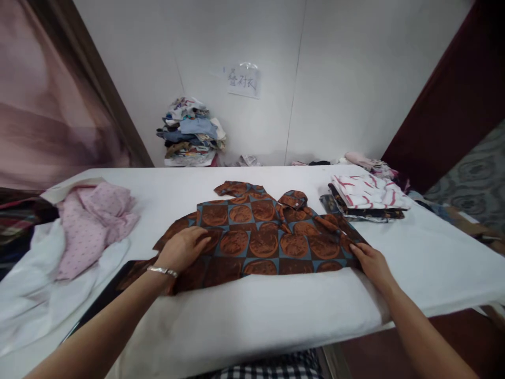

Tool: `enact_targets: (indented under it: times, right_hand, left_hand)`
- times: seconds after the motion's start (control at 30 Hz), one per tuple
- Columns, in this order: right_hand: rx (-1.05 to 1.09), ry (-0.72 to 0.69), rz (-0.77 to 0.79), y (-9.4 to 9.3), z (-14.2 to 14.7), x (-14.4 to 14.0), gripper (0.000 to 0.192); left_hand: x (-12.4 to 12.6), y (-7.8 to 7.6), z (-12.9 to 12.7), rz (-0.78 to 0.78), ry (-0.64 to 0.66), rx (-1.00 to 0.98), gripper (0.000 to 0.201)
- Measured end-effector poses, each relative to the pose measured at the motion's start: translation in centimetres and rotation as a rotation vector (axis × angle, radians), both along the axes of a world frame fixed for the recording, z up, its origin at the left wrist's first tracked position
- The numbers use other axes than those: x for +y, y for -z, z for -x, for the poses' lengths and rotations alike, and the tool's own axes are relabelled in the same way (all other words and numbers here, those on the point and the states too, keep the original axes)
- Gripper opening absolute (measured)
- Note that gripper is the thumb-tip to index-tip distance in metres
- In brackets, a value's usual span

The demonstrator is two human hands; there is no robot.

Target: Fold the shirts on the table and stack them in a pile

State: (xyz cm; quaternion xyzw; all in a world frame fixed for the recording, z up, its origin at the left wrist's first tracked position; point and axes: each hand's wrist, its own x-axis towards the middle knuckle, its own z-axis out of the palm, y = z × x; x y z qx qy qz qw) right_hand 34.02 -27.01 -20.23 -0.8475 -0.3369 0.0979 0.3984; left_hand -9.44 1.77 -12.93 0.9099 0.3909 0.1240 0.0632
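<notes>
A brown shirt [262, 243] printed with orange round motifs on blue and dark squares lies spread on the white table, its collar area bunched at the far side. My left hand [184, 248], with a silver bracelet on the wrist, rests on the shirt's left part, fingers apart and stretched over the cloth. At the shirt's right near corner, my right hand [371, 263] pinches the cloth edge between thumb and fingers. Under my left forearm, a dark flat edge [114, 284] shows beside the shirt.
Folded shirts [369, 193] are stacked at the right, a white-and-red one on top. Left lie a pink dotted garment [92, 221] and white cloth [35, 295]. A tall clothes pile [193, 134] stands by the wall below a paper sign [243, 81]. The table's near edge [276, 337] is padded.
</notes>
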Motion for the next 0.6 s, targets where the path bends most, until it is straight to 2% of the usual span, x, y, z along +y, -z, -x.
enact_targets:
  times: [0.07,0.17,0.23,0.3,0.37,0.47,0.6]
  right_hand:
    - [0.031,0.032,-0.004,-0.2,0.1,-0.1,0.042]
    - [0.036,0.080,0.017,-0.4,0.1,-0.3,0.040]
    - [0.032,0.117,0.031,-0.3,0.0,-0.3,0.036]
    - [0.042,0.149,0.034,-0.2,-0.3,-0.4,0.031]
    - [0.056,0.173,0.014,0.1,-0.4,-0.5,0.026]
    - [0.069,0.223,-0.021,0.2,-0.4,-0.7,0.020]
    - [0.087,0.251,-0.026,-0.4,0.2,-0.9,0.017]
  left_hand:
    - [-1.0,0.7,2.7,-0.025,-0.113,-0.026,0.038]
    - [-3.9,1.6,6.5,-0.060,-0.343,-0.041,0.042]
    - [-6.0,2.1,8.1,-0.047,-0.489,-0.017,0.048]
    - [-7.4,2.6,8.7,-0.015,-0.579,0.012,0.053]
    - [-8.1,2.9,8.7,0.005,-0.616,0.046,0.051]
    - [-8.1,2.8,8.4,0.028,-0.619,0.070,0.033]
    - [-7.5,2.0,8.8,-0.001,-0.633,-0.113,0.028]
